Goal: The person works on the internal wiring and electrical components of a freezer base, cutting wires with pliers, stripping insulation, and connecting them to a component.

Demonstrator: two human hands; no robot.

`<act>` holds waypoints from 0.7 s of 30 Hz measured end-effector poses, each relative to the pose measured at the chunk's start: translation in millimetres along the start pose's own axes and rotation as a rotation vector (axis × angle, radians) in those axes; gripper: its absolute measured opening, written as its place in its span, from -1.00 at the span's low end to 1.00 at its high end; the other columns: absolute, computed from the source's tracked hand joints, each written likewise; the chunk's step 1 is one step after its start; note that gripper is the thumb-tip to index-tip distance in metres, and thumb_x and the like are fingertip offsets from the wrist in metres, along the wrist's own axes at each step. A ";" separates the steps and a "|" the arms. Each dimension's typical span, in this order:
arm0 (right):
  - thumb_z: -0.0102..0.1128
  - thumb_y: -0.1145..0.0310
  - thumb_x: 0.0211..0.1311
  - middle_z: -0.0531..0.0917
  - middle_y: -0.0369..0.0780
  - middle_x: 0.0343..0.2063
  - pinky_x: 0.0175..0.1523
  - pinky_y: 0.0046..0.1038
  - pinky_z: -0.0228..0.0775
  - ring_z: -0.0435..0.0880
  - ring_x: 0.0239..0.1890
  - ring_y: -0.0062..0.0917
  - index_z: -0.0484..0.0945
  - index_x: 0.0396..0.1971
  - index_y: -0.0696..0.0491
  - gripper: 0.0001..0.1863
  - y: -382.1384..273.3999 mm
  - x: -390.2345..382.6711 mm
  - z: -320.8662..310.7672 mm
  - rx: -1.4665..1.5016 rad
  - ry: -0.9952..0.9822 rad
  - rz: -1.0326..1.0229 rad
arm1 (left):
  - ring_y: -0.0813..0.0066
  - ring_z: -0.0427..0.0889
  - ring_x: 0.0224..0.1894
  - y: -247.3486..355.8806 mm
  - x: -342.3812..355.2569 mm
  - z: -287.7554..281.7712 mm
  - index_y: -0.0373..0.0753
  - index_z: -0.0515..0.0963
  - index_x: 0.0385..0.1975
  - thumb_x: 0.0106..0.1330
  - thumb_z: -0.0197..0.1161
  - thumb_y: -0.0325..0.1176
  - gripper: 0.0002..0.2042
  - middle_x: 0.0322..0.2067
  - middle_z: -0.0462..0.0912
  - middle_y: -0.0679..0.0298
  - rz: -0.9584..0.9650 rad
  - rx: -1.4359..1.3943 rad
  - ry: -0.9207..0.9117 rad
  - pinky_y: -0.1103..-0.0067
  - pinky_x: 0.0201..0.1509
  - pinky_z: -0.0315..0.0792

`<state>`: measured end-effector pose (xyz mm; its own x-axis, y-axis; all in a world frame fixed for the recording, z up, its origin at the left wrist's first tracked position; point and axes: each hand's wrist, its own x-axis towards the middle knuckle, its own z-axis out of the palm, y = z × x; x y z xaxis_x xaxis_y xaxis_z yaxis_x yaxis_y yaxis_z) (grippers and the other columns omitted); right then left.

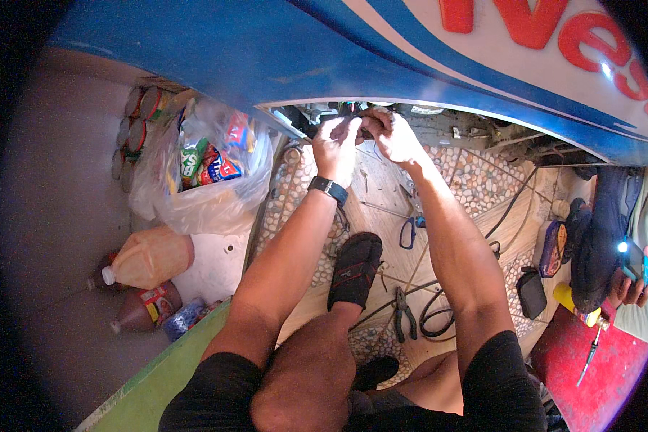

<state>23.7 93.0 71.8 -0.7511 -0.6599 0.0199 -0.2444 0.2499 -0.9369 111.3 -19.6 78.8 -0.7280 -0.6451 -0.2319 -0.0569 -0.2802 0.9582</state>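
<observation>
Side by side, my left hand [334, 147] and my right hand [396, 140] reach into the open lower compartment [475, 129] of a blue and white appliance. The fingers of both are drawn together in a pinch at the compartment's upper edge. Whatever they pinch is too small and shaded to make out; small wire-like bits show just above the fingertips. On the floor below my hands lie blue-handled scissors [408, 236] and a thin rod-like tool [385, 209]. Pliers [404, 315] rest farther back, between my leg and right arm.
At left stand a plastic bag [216, 198] of packets, a large jug [155, 255] and bottles. A black cable [439, 324] loops over the floor. At right, another person's hand [630, 288] holds a lit phone [632, 259], above a red surface [590, 367] with a yellow-handled torch tool.
</observation>
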 end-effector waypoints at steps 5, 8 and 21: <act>0.08 0.46 0.34 0.68 -0.04 -0.32 -0.05 -0.31 0.50 0.72 -0.23 -0.30 0.57 -0.20 0.25 -0.82 -0.3 6.8 13.2 0.341 -0.040 0.007 | 0.45 0.70 -0.40 -16.8 22.8 -14.6 -0.38 0.54 -0.23 0.36 0.29 -0.40 -0.84 -0.36 0.66 0.23 0.061 0.159 0.109 0.53 -0.33 0.67; 0.07 0.54 0.33 0.61 -0.09 -0.30 -0.03 -0.36 0.50 0.70 -0.22 -0.35 0.55 -0.21 0.27 -0.86 9.7 -4.2 5.9 0.411 0.006 0.002 | 0.43 0.69 -0.38 -12.2 9.4 5.4 -0.39 0.57 -0.31 0.37 0.26 -0.41 -0.85 -0.37 0.67 0.19 0.055 0.200 0.086 0.52 -0.32 0.60; 0.16 0.46 0.26 0.60 0.07 -0.23 0.01 -0.17 0.47 0.61 -0.14 -0.05 0.67 -0.07 0.04 -0.74 -20.3 -11.1 15.8 -0.194 0.340 -0.004 | 0.37 0.67 -0.33 3.2 0.8 18.1 -0.44 0.64 -0.25 0.33 0.31 -0.23 -0.69 -0.35 0.73 0.07 0.153 0.474 0.191 0.49 -0.21 0.52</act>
<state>46.7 84.1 85.1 -0.9022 -0.3969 0.1686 -0.3350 0.3988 -0.8537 98.2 -8.1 84.7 -0.6176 -0.7836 -0.0677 -0.2944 0.1505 0.9438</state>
